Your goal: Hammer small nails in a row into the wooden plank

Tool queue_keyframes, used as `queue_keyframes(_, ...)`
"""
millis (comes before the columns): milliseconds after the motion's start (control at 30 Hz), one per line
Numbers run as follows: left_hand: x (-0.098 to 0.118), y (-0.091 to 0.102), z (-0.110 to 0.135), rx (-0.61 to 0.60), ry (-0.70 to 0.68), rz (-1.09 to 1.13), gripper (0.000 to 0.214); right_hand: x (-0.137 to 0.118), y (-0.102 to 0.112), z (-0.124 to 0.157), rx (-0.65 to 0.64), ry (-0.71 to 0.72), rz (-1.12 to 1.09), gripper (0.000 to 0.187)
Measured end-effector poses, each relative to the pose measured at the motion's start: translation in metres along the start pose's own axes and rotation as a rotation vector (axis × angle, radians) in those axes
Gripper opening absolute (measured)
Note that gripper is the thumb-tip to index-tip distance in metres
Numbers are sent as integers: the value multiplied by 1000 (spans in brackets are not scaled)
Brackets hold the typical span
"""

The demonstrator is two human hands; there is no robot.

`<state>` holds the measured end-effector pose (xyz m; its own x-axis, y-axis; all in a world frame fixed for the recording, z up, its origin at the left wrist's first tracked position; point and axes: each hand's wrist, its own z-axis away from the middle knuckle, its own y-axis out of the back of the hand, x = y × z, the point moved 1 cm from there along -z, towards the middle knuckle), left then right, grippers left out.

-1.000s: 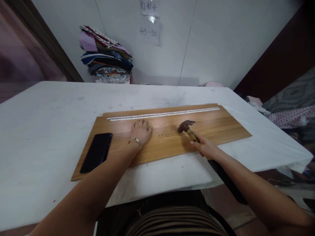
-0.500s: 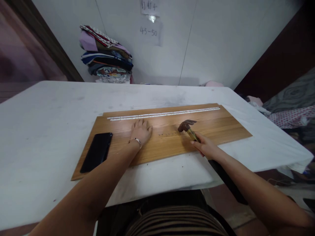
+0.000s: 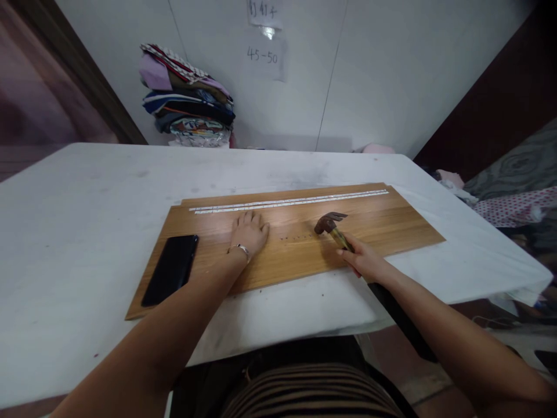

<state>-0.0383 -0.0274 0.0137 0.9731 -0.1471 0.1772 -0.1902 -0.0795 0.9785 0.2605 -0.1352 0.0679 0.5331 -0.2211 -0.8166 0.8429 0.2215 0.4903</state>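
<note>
A person in a striped top (image 3: 311,392) sits or stands, I can't tell which, at the near side of a wide table (image 3: 87,244) spread with a stained white cloth. Lying on it, slightly askew, is a long brown wooden board (image 3: 296,264). The left hand (image 3: 250,233) rests palm down on the board, left of its middle, fingers straight and a little apart, a silvery bracelet (image 3: 241,249) at the wrist. The right hand (image 3: 364,257) is curled round the handle of a claw hammer (image 3: 326,223), close below the rusty head; the dark end of the handle runs back under the forearm. The head is over the board, right of its middle; whether it touches the wood I can't tell. Between the left hand and the hammer head runs a short row of dark specks (image 3: 296,237), too small to make out. Two pale marked strips (image 3: 270,205) lie side by side along the board's far edge, and a black phone (image 3: 169,270) lies at its left end. Beyond the table, folded cloth (image 3: 191,107) is stacked against a pale wall, where a paper (image 3: 262,56) reads "45-50".
</note>
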Motion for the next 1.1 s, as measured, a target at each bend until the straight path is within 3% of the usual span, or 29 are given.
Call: queue_keyframes(1100, 1, 3, 0, -19, 1, -17, 49, 2, -1, -1, 10, 5, -3, 64)
